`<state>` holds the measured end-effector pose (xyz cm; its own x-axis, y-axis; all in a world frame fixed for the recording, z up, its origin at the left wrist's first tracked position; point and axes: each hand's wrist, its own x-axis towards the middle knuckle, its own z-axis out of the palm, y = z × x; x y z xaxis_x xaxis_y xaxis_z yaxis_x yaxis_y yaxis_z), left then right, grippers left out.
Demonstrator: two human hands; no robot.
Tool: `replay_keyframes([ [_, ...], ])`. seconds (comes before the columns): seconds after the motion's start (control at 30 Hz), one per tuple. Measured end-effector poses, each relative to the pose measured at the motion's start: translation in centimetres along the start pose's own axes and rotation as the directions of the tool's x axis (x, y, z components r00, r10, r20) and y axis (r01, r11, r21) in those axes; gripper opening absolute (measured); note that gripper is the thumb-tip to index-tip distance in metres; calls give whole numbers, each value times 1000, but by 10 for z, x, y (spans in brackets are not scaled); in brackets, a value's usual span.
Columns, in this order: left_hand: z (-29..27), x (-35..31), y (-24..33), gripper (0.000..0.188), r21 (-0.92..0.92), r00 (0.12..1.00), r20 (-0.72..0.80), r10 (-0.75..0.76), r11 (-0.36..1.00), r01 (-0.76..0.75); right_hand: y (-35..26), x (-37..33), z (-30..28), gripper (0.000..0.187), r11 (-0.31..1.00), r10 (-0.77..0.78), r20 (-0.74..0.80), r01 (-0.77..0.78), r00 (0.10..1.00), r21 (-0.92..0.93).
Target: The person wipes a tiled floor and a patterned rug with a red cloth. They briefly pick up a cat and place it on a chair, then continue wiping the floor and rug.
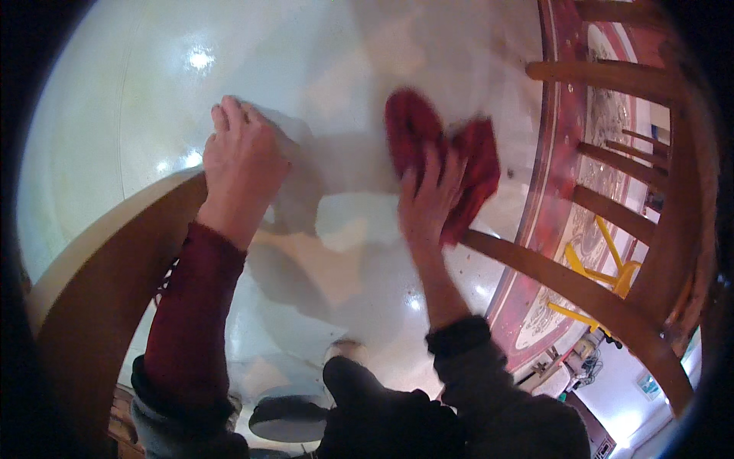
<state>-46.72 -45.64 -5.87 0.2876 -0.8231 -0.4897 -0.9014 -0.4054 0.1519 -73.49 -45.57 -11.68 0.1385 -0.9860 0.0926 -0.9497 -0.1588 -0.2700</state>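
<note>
My left hand (243,161) is at the upper left with its fingers curled in. A wide, pale wooden rail (115,237) runs up from the lower left and passes out of sight at this wrist. Whatever lies under those fingers is hidden. To the right, my right hand (430,195) grips a dark red cloth (478,164), bunched up with folds standing out past the fingers. The cloth is slightly blurred. Close to its lower edge ends a second curved wooden rail (550,275).
A pale, shiny floor (344,176) spreads beneath, marked with shadows and light spots. On the right lies a red patterned rug (535,222); over it stand wooden bars (619,161) and a yellow frame (604,268). Cables and small items (585,359) sit at the lower right.
</note>
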Motion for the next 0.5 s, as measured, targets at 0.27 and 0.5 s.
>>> replay_keyframes([
  [0.27, 16, 29, -1, 100, 141, 964, -246, 105, 987, -71, -101, 45, 38, 50, 988, -118, 24, 114, 993, 105],
  [0.5, 17, 37, 13, 106, -11, 988, -142, 55, 998, -57, -217, 229, 110, 35, 493, -836, 8, 746, 548, 449],
])
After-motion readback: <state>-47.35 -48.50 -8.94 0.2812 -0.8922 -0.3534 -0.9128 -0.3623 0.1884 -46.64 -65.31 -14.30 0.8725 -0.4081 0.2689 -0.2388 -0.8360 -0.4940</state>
